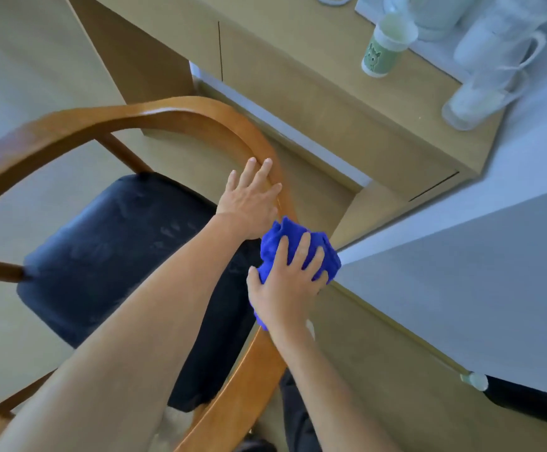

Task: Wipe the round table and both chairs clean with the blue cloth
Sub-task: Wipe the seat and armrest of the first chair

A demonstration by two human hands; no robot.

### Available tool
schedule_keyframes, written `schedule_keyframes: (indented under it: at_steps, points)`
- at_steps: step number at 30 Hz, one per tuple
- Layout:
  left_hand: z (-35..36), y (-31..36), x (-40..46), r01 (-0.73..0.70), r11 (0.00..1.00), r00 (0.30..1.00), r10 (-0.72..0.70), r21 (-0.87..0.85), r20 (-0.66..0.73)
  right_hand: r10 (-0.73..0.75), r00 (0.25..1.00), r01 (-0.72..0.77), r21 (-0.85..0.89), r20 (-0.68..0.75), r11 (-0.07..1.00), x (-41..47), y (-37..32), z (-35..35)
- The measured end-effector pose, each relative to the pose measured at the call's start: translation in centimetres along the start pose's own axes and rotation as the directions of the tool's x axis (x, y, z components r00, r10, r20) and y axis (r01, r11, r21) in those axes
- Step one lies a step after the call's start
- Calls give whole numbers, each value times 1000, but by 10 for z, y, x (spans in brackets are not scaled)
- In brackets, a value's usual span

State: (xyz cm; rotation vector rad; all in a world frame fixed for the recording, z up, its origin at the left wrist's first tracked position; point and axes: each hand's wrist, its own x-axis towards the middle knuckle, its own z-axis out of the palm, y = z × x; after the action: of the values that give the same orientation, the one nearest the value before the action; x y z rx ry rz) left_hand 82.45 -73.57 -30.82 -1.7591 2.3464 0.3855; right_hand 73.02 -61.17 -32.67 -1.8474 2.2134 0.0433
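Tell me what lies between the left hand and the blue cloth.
In the head view, only a short bare stretch of the chair's wooden rail separates the left hand from the blue cloth under the right hand.

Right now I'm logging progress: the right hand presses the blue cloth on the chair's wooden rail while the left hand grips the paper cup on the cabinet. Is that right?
Not quite. In the head view the left hand rests flat on the chair's wooden rail, not on the paper cup, which stands untouched on the cabinet. The rest holds: the right hand presses the blue cloth on the rail.
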Motion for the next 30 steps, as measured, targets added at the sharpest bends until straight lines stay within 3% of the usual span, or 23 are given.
schedule_keyframes:
  at_steps: [3, 7, 11, 16, 18, 21, 25, 27, 30]
  points:
    - [5, 17, -6, -5, 1000, 999, 6, -7, 53, 11, 1000, -11, 39, 3, 999, -88, 9, 20]
    - [28, 45, -20, -16, 1000, 986, 14, 11, 164, -22, 1000, 21, 138, 5, 990, -139, 11, 31]
    - [37, 51, -24, -28, 995, 985, 10, 99, 174, -101, 991, 113, 163, -83, 980, -103, 29, 25]
    - [34, 51, -21, -45, 993, 984, 26, 107, 178, 60, 996, -33, 336, -72, 941, -49, 33, 17]
    - [33, 51, -21, -43, 994, 985, 25, 105, 169, 0, 994, 34, 308, -110, 951, -75, 26, 23]
    - [29, 52, -21, -34, 994, 984, 16, 101, 180, -240, 963, 268, 320, -123, 909, -154, 14, 44]
    - [30, 51, -24, -32, 992, 985, 11, 121, 171, -546, 828, 557, 306, -130, 772, -205, 13, 61]
    - [32, 49, -26, -36, 993, 987, 18, 111, 160, -590, 798, 597, 298, -124, 745, -192, 26, 56]
    - [36, 47, -27, -33, 996, 990, 22, 79, 139, -460, 883, 470, 221, -98, 855, -153, 41, 41]
